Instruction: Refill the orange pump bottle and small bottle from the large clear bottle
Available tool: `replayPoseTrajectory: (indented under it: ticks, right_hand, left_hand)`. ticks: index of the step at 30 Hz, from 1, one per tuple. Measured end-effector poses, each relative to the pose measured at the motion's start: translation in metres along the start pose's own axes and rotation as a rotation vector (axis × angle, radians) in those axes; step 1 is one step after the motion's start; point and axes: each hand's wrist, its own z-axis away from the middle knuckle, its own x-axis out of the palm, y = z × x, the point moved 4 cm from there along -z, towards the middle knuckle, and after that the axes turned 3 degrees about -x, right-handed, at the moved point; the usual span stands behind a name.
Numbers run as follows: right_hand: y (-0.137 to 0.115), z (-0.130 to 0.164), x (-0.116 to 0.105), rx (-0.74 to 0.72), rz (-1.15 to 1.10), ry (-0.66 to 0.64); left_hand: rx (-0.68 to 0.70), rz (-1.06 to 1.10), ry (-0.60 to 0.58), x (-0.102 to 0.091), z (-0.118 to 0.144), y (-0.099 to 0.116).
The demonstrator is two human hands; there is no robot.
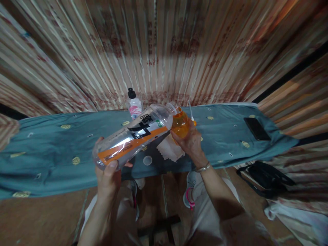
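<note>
My left hand (pixel 110 174) is wrapped round the base of a large clear plastic bottle (pixel 135 135) with an orange and silver label. The bottle is tilted, its uncapped neck raised toward the right. In my right hand (pixel 189 141) is a small orange see-through bottle (pixel 180 123), its open mouth close by the clear bottle's neck; whether the two touch I cannot tell. Below them a crumpled whitish cloth or tissue (pixel 170 148) lies on the table. A small round whitish cap (pixel 147 160) rests to its left. Just behind my right hand stands a thin white tube with an orange base (pixel 192 118).
A clear bottle with a black top and pink label (pixel 134 108) stands at the back. A dark phone (pixel 257 128) lies on the right of the green cloth-covered table (pixel 51 147). Striped curtains hang behind. A black bag (pixel 266 179) sits low at the right.
</note>
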Motion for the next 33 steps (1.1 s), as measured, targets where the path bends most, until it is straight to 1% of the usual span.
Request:
replayPoseTrajectory:
  ticks: [4,9,14,20,21,23,24,27,30,33]
  right_hand:
    - [0.0,0.002,0.001,0.001,0.006,0.001]
    - [-0.001,0.004,0.003,0.011,0.025,-0.009]
    - [-0.003,0.003,0.002,-0.005,0.037,0.034]
    - [-0.006,0.002,0.001,-0.045,0.013,0.079]
    - [-0.006,0.002,0.002,-0.039,0.008,0.074]
    - [-0.006,0.003,0.003,-0.028,-0.01,0.067]
    - [-0.006,0.003,0.003,-0.028,-0.021,0.069]
    - [-0.009,0.002,0.002,-0.054,-0.048,0.11]
    - [-0.012,0.002,0.002,-0.075,-0.064,0.153]
    - [-0.012,0.001,0.004,-0.044,-0.071,0.126]
  left_hand:
    - [0.038,-0.027,-0.01,0.0,0.0,0.001]
    - [0.049,0.023,-0.029,-0.001,-0.001,0.001]
    - [-0.012,0.032,-0.019,-0.002,-0.001,-0.002]
    - [0.008,0.033,0.002,-0.012,-0.007,-0.006]
    - [-0.003,0.014,-0.035,-0.012,-0.007,-0.007]
    - [-0.022,-0.005,-0.052,-0.013,-0.007,-0.008]
    - [-0.026,-0.003,-0.048,-0.013,-0.007,-0.008]
    - [-0.007,0.003,0.013,-0.013,-0.003,-0.005]
    - [-0.017,-0.018,0.0,-0.01,0.0,-0.004]
    - [-0.011,-0.015,0.005,-0.011,-0.002,-0.005]
